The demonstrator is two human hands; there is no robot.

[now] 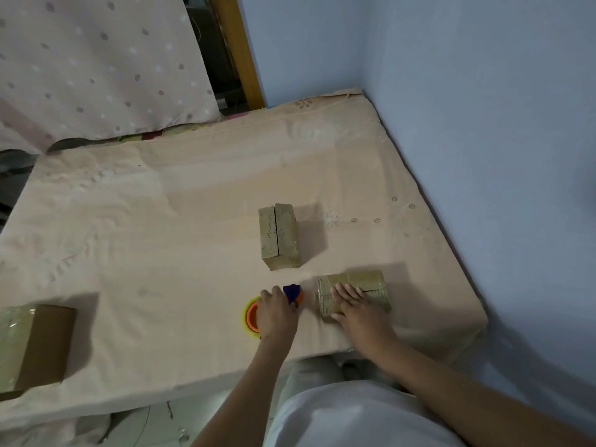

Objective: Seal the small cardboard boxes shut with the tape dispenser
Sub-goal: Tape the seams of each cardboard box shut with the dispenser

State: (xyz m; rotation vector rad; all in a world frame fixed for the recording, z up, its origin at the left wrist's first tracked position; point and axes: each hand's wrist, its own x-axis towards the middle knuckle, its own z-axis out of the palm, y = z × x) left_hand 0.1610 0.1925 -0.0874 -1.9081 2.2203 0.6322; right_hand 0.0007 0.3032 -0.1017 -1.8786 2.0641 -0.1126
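My left hand [276,312] grips the tape dispenser [253,317], orange and yellow with a dark blue head, resting on the mattress just left of a small cardboard box [367,282]. My right hand [354,306] lies flat, palm down, on top of that box, fingers together. A thin clear strip of tape seems to run from the dispenser head to the box's left end. A second small box [280,235] stands a little farther back, its top flaps closed with a visible seam down the middle.
A larger taped cardboard box [35,345] sits at the mattress's [161,221] near left edge. Blue walls [483,108] close in the right side and back. A dotted curtain [96,66] hangs at the back left. The floor shows below the near edge.
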